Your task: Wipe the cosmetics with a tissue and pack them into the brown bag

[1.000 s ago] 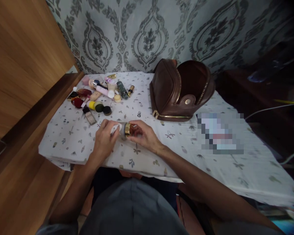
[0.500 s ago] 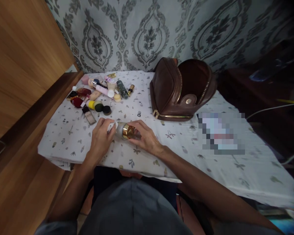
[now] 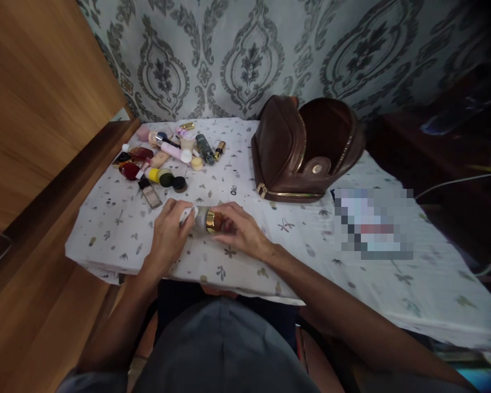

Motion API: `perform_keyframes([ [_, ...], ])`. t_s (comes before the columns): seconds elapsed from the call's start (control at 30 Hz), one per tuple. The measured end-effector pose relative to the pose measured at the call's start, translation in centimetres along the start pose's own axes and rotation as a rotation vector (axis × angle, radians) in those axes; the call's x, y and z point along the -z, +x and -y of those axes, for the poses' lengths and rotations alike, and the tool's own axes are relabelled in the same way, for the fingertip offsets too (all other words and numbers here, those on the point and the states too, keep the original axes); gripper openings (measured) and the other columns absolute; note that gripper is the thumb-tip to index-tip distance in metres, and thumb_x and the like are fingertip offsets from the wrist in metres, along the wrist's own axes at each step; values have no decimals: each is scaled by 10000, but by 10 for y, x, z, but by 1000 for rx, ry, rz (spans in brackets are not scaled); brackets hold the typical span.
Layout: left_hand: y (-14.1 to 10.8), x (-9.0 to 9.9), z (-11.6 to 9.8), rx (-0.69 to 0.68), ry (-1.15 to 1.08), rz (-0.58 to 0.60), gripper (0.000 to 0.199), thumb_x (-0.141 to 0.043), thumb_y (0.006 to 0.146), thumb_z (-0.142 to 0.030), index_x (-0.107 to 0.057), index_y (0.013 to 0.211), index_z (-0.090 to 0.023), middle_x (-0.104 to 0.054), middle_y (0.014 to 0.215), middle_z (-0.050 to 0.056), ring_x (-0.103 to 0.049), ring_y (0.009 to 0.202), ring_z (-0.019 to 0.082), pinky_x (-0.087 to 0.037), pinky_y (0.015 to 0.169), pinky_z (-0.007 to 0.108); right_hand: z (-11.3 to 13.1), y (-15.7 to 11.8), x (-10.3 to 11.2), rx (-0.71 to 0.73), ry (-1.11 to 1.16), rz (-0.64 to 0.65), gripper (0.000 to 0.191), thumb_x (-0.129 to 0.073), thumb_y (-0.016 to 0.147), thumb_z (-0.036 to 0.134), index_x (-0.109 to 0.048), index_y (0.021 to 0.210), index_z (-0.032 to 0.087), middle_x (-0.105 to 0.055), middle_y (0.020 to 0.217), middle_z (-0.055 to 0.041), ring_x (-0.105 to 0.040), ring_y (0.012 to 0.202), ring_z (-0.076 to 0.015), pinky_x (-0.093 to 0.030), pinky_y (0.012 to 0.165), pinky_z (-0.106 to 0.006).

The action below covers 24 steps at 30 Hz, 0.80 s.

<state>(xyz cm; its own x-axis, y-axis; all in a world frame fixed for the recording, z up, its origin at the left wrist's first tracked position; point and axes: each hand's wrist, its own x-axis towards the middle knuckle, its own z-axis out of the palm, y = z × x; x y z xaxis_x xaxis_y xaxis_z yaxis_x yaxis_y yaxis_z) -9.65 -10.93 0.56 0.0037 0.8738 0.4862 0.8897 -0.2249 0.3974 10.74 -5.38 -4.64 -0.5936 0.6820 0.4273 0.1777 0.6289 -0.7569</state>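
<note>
A small clear cosmetic bottle with a shiny gold band (image 3: pixel 210 220) lies sideways between my hands, low over the cloth-covered table. My right hand (image 3: pixel 245 232) is closed round its right end, thumb below and fingers above. At the left end, my left hand (image 3: pixel 169 226) pinches a crumpled white tissue (image 3: pixel 187 214) against the bottle; part of the tissue is hidden by the fingers. Just beyond my left hand lies a flat bottle with a black cap (image 3: pixel 149 194), and a round black lid or jar (image 3: pixel 179 184) sits near it.
Several cosmetics, among them a pink tube (image 3: pixel 175 152), a dark green bottle (image 3: pixel 205 149) and a gold-and-black lipstick (image 3: pixel 220 150), are heaped at the back left. A brown zip bag (image 3: pixel 278 150) stands unzipped at the back. Right of it lies a blurred-out flat object (image 3: pixel 368 224).
The bottle has turned slightly about its length in my right hand. My left hand keeps the tissue at its left end. The view has shifted a little.
</note>
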Motion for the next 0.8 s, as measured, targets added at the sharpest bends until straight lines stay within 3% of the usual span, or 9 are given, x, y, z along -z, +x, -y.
perform_keyframes([
  [0.13,-11,-4,-19,-52,-29,-15,126,-522,946,-233,-630,1009,-213,-588,913,36,-602,824,174,-494,743,291,-2,1,-2,-44,44,-48,608,-736,817,463,-510,1347,265,-606,1136,-87,-630,922,-218,-581,808,-380],
  [0.23,-15,-7,-31,-119,-31,5,139,-514,953,-226,-627,1034,-220,-584,927,36,-610,838,168,-493,734,274,-4,1,-3,-77,46,-76,682,-752,805,444,-465,1393,249,-621,1153,-91,-637,849,-200,-578,816,-398],
  [0.5,-3,0,-5,10,35,5,109,-529,939,-222,-635,961,-205,-593,893,37,-607,816,190,-484,750,303,0,2,-2,48,-30,-87,479,-731,832,353,-543,1258,240,-612,1170,-98,-615,1065,-249,-567,864,-391],
  [0.8,-5,1,-24,-28,-27,62,146,-514,945,-229,-647,999,-203,-600,932,42,-614,859,187,-478,768,294,-2,0,-4,186,-148,-69,480,-648,905,337,-485,1343,229,-627,1218,-119,-606,1134,-266,-533,968,-465],
])
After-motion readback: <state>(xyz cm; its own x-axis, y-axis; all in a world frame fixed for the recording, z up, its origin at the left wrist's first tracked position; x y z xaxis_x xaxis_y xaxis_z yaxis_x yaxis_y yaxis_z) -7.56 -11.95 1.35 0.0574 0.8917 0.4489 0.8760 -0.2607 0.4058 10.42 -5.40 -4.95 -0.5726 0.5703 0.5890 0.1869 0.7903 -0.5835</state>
